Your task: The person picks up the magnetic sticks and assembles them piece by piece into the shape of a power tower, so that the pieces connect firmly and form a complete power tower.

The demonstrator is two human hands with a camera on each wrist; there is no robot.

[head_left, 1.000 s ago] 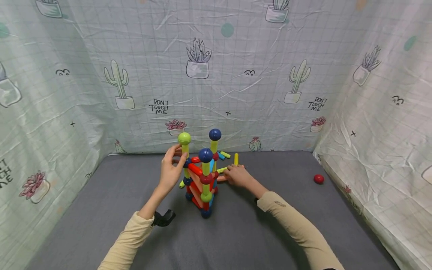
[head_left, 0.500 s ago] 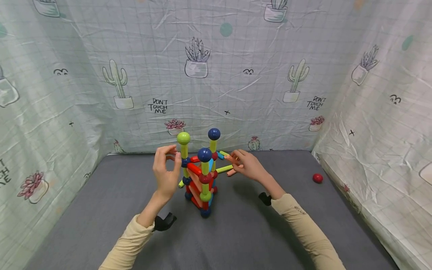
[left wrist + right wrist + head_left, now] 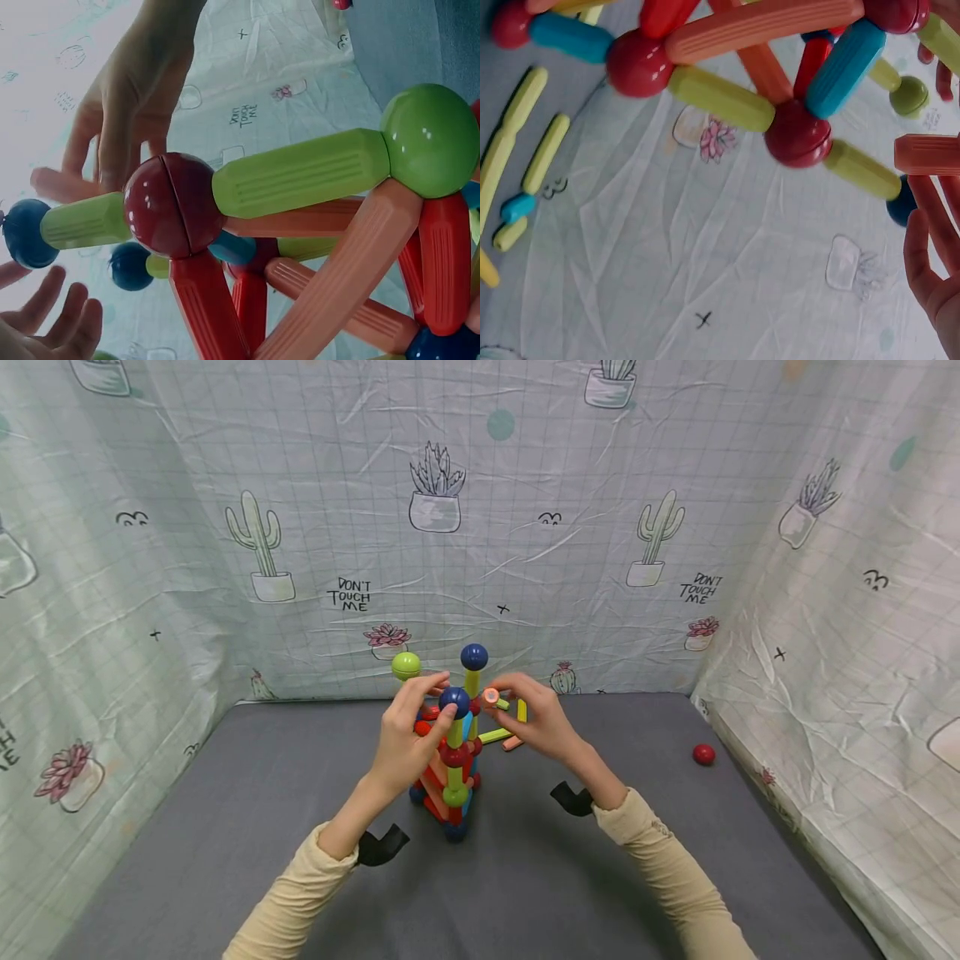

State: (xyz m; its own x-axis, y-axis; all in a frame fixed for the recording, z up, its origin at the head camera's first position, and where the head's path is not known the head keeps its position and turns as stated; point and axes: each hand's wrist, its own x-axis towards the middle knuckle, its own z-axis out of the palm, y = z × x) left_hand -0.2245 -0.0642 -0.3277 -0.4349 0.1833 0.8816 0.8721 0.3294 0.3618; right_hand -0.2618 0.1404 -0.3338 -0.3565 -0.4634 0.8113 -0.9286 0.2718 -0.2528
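Note:
A tower of magnetic building rods and balls stands upright on the dark table, its corner posts topped by blue and green balls. My left hand is at the front post's top, thumb and forefinger about the blue ball; the left wrist view has the fingers right at that ball. My right hand pinches a salmon-orange rod, its round end toward the head camera, just right of the tower's upper part. In the right wrist view this rod is close to the back post's blue ball.
Loose yellow-green, yellow and orange rods lie on the table behind and right of the tower. A red ball sits far right. Patterned cloth hangs behind and at both sides.
My left hand has left the green-topped post and moved right to the front blue ball. My right hand has picked up the orange rod from the table and brought it up beside the tower.

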